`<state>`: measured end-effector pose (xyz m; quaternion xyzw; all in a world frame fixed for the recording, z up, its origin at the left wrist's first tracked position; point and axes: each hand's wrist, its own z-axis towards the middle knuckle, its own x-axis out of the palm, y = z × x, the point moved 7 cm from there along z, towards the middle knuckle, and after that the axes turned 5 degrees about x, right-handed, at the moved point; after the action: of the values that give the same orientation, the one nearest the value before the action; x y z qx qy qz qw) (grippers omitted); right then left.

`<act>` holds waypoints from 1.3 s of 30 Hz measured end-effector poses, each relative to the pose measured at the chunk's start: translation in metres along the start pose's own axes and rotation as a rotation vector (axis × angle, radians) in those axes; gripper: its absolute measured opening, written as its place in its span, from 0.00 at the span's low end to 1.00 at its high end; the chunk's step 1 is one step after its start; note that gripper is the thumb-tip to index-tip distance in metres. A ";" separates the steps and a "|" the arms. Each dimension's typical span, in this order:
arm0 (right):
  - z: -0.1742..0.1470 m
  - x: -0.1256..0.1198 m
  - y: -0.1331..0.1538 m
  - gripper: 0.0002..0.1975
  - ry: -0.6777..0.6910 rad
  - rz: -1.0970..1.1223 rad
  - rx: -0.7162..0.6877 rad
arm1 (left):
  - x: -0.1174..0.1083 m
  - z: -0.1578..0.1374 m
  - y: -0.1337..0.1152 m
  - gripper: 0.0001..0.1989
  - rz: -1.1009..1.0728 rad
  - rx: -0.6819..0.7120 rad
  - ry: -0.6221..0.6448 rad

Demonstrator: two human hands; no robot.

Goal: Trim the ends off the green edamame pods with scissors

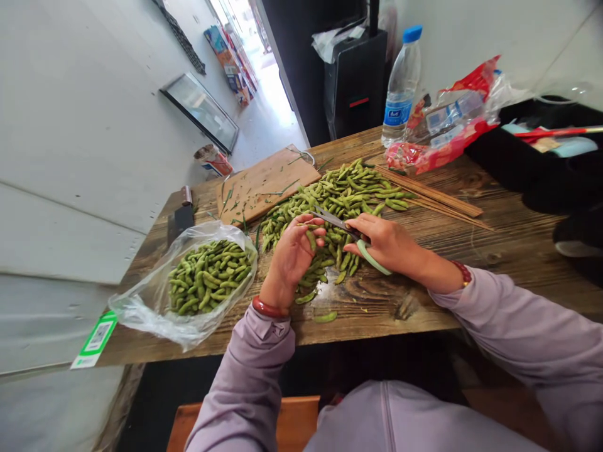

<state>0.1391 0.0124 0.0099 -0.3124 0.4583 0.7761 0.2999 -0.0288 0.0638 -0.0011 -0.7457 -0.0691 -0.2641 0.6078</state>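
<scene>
My right hand (387, 242) is closed around a pair of scissors (365, 251) with pale green handles, the blades pointing left toward my other hand. My left hand (296, 251) curls its fingers around an edamame pod (311, 240), close to the blade tips. Beneath both hands spreads a loose heap of edamame pods (348, 188) on the wooden table (438, 263). To the left sits a clear plastic bag (141, 301), its mouth spread, with many pods inside. One single pod (325, 317) lies near the table's front edge.
A cutting board (264, 182) with green scraps lies behind the heap, and a cleaver (181, 220) rests left of it. Wooden skewers (433, 191) lie on the right. Farther back are a water bottle (402, 88), a red plastic packet (452, 125) and a black bag (518, 157).
</scene>
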 end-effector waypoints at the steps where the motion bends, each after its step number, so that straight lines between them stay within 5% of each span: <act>1: 0.000 0.000 0.000 0.17 -0.002 0.002 -0.001 | 0.000 0.000 0.000 0.15 -0.021 0.005 -0.009; 8: -0.001 0.001 0.000 0.18 -0.017 -0.004 -0.022 | 0.001 0.002 -0.003 0.19 -0.018 0.130 -0.003; 15: -0.001 0.000 0.003 0.17 -0.023 -0.006 -0.030 | -0.006 0.004 -0.001 0.11 0.029 0.116 -0.049; 39: -0.001 0.002 0.005 0.23 0.009 0.033 -0.056 | 0.012 -0.006 0.008 0.23 0.086 0.010 0.082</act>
<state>0.1347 0.0093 0.0108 -0.3164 0.4428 0.7921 0.2764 -0.0168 0.0538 -0.0011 -0.7336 -0.0134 -0.2676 0.6245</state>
